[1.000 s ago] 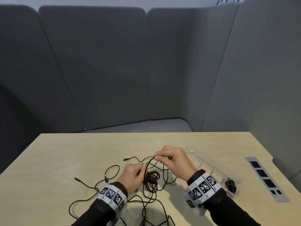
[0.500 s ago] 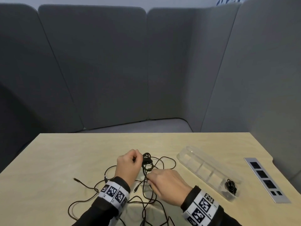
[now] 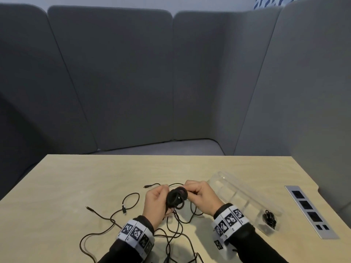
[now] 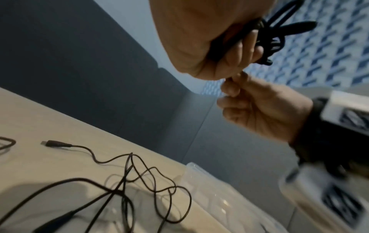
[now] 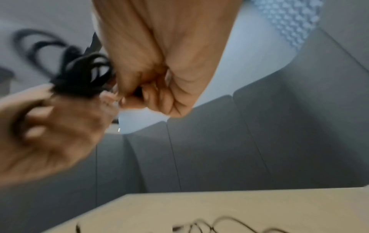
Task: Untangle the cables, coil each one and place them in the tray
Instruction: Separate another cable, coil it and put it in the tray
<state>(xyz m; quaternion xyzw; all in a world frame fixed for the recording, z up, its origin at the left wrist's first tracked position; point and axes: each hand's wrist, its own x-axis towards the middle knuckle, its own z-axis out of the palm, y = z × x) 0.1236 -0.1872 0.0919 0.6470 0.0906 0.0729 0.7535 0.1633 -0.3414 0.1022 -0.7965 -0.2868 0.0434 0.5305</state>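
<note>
A black cable coil (image 3: 177, 198) hangs between my two hands above the table. My left hand (image 3: 156, 203) grips the coil's left side with curled fingers; the left wrist view shows the coil (image 4: 273, 36) clamped in its fingers (image 4: 245, 52). My right hand (image 3: 201, 196) pinches the coil's right side, with the coil (image 5: 83, 75) blurred in the right wrist view. Loose black cables (image 3: 117, 219) trail over the table below and to the left. A clear plastic tray (image 3: 237, 194) lies to the right, with one coiled black cable (image 3: 269, 219) in its near end.
The light wooden table (image 3: 79, 179) has a grey socket panel (image 3: 310, 210) set in at its right edge. Grey padded booth walls (image 3: 133, 82) rise behind and to the right. A cable plug (image 3: 146, 186) lies just beyond my hands.
My right hand has risen from below the coil to its right side and now pinches it. The coil looks thicker and rounder. My left hand still holds it.
</note>
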